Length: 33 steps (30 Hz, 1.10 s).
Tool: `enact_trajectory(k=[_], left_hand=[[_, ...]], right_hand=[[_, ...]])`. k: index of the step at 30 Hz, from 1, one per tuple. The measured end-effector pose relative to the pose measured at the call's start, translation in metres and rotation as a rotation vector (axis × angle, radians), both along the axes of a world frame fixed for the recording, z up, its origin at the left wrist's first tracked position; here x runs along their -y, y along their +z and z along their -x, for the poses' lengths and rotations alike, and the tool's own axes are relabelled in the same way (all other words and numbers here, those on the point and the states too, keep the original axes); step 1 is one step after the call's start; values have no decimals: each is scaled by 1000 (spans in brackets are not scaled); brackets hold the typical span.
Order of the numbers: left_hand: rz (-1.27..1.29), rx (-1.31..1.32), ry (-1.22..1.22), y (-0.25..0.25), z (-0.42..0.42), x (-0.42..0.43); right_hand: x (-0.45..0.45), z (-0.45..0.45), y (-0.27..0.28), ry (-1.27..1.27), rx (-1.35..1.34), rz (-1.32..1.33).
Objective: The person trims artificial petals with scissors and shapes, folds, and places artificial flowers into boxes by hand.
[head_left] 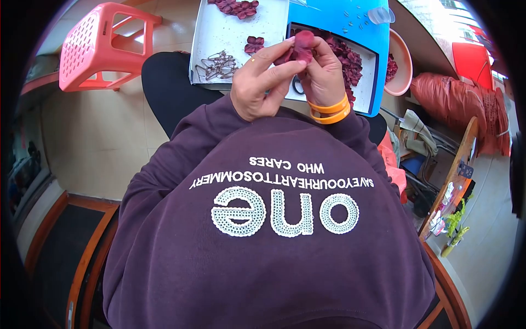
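In front of my chest, both hands pinch a dark red fabric flower petal piece (pixel 303 48). My left hand (pixel 260 79) holds its left side between thumb and fingers. On the other side, my right hand (pixel 324 74), with orange bands at the wrist, grips the same piece. Behind and below the hands lies a shallow white box (pixel 205 35); it holds a small petal cluster (pixel 253 45), a larger cluster (pixel 235 8) and a tangle of thin brown wire-like pieces (pixel 217 66). Many red petals (pixel 350 60) fill a blue-edged box (pixel 370 71) beside my right hand. A dark ring-shaped object (pixel 297 85) is partly hidden.
A clear plastic cup (pixel 381 15) and several tiny bits (pixel 353 21) rest on the blue surface (pixel 323 12). To the right stands a pink basin (pixel 404 60) with red petals. A pink stool (pixel 104 46) is at left; a wooden-edged board (pixel 455 170) is at right.
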<state>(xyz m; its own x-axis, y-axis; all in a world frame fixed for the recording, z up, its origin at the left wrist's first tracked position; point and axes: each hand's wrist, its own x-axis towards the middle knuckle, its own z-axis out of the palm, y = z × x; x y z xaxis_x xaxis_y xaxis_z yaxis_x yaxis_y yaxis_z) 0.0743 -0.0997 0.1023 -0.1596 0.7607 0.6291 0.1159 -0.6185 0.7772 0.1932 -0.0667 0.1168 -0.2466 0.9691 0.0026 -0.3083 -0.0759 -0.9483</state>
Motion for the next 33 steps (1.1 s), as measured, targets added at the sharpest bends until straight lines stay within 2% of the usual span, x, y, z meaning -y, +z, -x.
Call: enact_trajectory(k=[2,8,12,13,17,18,22,28,32,33], left_hand=[[-54,116,-61,7,-1,2],[177,422,-123,8,7,4],[270,204,-40,0,20,-4],[270,204,-38,4,21,-4],[193,-111,44,22,21,-3],[192,-111,43,21,20,-3],[187,-178,67,2,20,-9],[385,9,-31,-22,20,-7],[516,-51,-180,-28,25,-5],[517,-56,-194,-32,27,-5]], right_hand=[[-3,-4,1,103,-288,154],[-1,-6,-1,198,-357,139],[-2,-8,-6,217,-336,189],[-2,-8,-6,220,-336,189],[-2,-7,-6,278,-347,215],[-2,-8,-6,277,-346,214],[-2,-9,-9,208,-90,180],[2,-8,-13,224,-127,363],[-1,-12,-30,242,150,214],[-2,-12,-38,238,318,110]])
